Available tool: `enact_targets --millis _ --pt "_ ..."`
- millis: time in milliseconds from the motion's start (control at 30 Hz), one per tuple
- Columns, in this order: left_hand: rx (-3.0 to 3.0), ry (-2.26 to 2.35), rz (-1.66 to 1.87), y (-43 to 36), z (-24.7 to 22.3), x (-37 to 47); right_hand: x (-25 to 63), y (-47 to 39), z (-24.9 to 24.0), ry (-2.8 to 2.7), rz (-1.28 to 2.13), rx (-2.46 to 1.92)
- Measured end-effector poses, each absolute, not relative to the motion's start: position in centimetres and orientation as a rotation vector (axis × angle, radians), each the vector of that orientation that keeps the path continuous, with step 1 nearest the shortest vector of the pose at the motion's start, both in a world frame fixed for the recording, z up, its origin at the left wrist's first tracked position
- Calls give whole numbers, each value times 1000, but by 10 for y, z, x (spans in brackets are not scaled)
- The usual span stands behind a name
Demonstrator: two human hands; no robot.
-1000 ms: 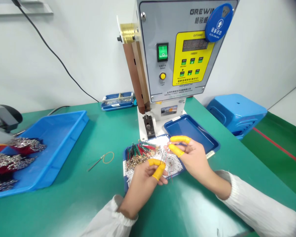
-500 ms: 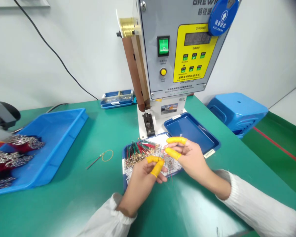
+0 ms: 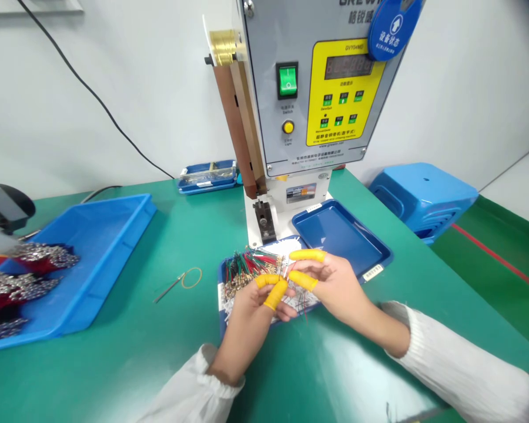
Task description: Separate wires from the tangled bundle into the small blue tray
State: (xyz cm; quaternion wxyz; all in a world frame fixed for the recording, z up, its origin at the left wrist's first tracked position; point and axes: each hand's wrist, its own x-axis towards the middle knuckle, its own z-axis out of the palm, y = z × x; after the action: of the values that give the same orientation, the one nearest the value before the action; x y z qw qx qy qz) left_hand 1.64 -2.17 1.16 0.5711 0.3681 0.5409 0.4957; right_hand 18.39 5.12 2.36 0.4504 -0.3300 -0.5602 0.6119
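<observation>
Over the near edge of a small blue tray (image 3: 221,294), my left hand (image 3: 258,299) pinches thin wires (image 3: 281,269) between thumb and forefinger, both in yellow finger cots. My right hand (image 3: 330,279) faces it from the right, its yellow-capped thumb and forefinger closed at the wires' upper ends around what looks like a small white tube, mostly hidden. Under the hands, the tray holds a bundle of red, green and black wires (image 3: 251,265) with gold-coloured ends. Loose white tubes (image 3: 291,245) fill the rest of it.
A grey crimping machine (image 3: 286,141) stands behind the tray, its black die (image 3: 263,220) just beyond it. Right of that lies a blue tray (image 3: 339,235). A large blue bin (image 3: 110,252) with wire bundles sits left, near a thin tool (image 3: 170,289). A blue stool (image 3: 425,191) stands right.
My right hand has moved slightly left, bringing its fingertips closer to the wires in my left hand. The left hand has barely shifted. The whole view has drifted a little.
</observation>
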Motion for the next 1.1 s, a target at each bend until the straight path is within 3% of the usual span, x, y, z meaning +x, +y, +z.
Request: enact_targets --millis 1100 --pt "1018 1263 989 -21 18 17 186 55 26 -1164 1383 -663"
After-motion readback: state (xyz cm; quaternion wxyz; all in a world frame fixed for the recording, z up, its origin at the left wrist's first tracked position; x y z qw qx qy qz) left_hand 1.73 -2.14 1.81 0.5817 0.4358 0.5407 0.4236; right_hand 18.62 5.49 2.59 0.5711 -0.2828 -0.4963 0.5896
